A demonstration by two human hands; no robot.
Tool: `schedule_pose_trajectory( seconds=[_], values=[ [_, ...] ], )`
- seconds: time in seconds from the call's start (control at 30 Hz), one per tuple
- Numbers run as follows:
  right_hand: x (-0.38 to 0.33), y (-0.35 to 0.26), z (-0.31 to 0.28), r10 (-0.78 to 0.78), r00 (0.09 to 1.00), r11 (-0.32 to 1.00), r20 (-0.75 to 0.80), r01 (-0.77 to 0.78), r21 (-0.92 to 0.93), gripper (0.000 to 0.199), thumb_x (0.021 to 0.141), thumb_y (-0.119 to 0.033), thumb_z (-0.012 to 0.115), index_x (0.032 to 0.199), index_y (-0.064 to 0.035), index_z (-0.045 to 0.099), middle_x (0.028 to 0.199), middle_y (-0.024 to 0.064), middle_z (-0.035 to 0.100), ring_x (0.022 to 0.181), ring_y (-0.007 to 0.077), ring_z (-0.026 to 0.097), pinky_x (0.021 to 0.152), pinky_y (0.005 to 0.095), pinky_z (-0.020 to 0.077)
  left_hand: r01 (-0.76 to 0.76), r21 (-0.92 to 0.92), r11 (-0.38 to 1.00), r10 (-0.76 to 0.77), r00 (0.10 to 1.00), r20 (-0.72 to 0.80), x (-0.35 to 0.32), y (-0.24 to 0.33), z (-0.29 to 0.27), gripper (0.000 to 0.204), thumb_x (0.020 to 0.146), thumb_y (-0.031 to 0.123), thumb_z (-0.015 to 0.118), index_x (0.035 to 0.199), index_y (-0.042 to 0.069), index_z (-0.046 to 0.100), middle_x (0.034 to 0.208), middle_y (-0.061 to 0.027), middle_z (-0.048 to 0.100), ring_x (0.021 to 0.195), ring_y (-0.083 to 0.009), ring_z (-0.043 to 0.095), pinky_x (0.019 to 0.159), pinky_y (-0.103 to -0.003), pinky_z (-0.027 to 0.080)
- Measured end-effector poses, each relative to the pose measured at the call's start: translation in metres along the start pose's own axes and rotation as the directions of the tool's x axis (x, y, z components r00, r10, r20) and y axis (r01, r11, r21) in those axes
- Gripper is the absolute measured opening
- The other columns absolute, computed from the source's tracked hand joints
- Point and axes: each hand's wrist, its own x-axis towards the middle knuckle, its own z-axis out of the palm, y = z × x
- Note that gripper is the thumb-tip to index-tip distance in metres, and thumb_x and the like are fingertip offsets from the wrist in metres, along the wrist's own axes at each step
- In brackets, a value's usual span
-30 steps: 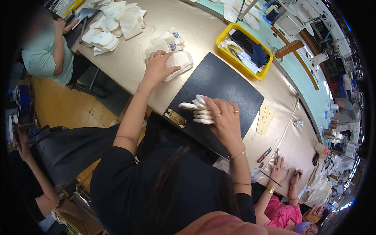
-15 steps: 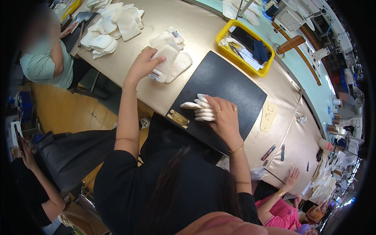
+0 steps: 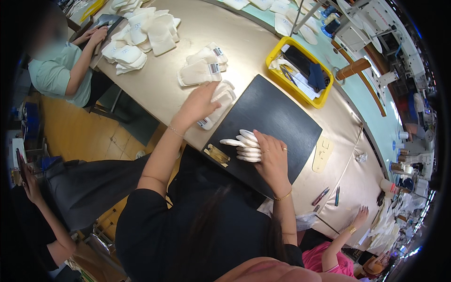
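My right hand (image 3: 272, 160) is closed around a fanned stack of cream padded fabric pieces (image 3: 248, 154), held over a black board (image 3: 286, 115). On the table beyond the board's left edge, my left hand (image 3: 199, 104) grips cream fabric pieces (image 3: 224, 97) between thumb and fingers. A striped label sticks out below that hand. Just past it lies a small group of similar labelled pieces (image 3: 199, 70). The palm hides part of what the left hand holds.
A yellow tray (image 3: 300, 96) with scissors, papers and dark items stands behind the board. A cream template (image 3: 322, 155) and pens (image 3: 320, 196) lie to the right. A large heap of cream pieces (image 3: 157, 30) is at far left. Co-workers sit on both sides.
My left hand has moved nearer to me and right, with cream pieces now apart from the labelled group. My right hand still holds its stack. The left co-worker's hands have come together.
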Motion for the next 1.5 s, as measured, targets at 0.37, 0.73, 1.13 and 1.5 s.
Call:
schedule_pose_trajectory(
  seconds=[0.37, 0.73, 1.13, 1.5],
  values=[
    [0.021, -0.014, -0.026, 0.013, 0.998, 0.931, 0.062, -0.035, 0.364, 0.061, 0.068, -0.009, 0.08, 0.125, -0.0125, 0.058, 0.117, 0.0055, 0.065, 0.11, 0.0255, 0.061, 0.097, 0.0406, 0.0412, -0.049, -0.888, 0.457, -0.1, 0.989, -0.106, 0.002, -0.002, -0.011, 0.05, 0.099, 0.015, 0.063, 0.143, 0.0, 0.043, 0.129, -0.0075, 0.059, 0.116, -0.0139, 0.057, 0.098, -0.03, 0.048],
    [0.036, -0.021, -0.029, -0.296, 0.945, 0.92, 0.138, 0.321, -0.224, 0.03, 0.087, -0.015, 0.062, 0.115, -0.0274, 0.065, 0.152, 0.0027, 0.043, 0.147, 0.0365, 0.029, 0.119, 0.0605, 0.0135, -0.161, -0.305, 0.939, 0.294, 0.836, 0.464, 0.01, 0.044, 0.023, 0.048, 0.095, 0.019, 0.067, 0.137, 0.001, 0.051, 0.124, -0.0138, 0.064, 0.109, -0.0165, 0.059, 0.096, -0.031, 0.048],
    [0.037, -0.007, -0.014, -0.278, 0.929, 0.955, 0.244, 0.294, -0.029, 0.043, 0.072, -0.019, 0.08, 0.111, -0.0185, 0.062, 0.121, 0.0135, 0.055, 0.126, 0.0361, 0.05, 0.109, 0.056, 0.0354, 0.057, -0.434, 0.899, 0.038, 0.978, 0.207, 0.075, -0.059, -0.038, 0.083, 0.084, 0.032, 0.079, 0.152, 0.006, 0.039, 0.13, -0.0237, 0.061, 0.117, -0.0285, 0.061, 0.099, -0.034, 0.051],
    [0.036, 0.004, -0.017, -0.076, 0.971, 0.987, 0.227, 0.106, -0.124, 0.086, 0.062, -0.028, 0.09, 0.135, -0.0097, 0.049, 0.133, 0.02, 0.052, 0.119, 0.0394, 0.053, 0.098, 0.0493, 0.0418, 0.084, 0.263, 0.961, -0.108, 0.991, 0.078, 0.133, -0.097, -0.033, 0.111, 0.048, 0.05, 0.095, 0.137, 0.002, 0.048, 0.127, -0.0191, 0.061, 0.119, -0.0355, 0.06, 0.096, -0.049, 0.05]
  ],
)
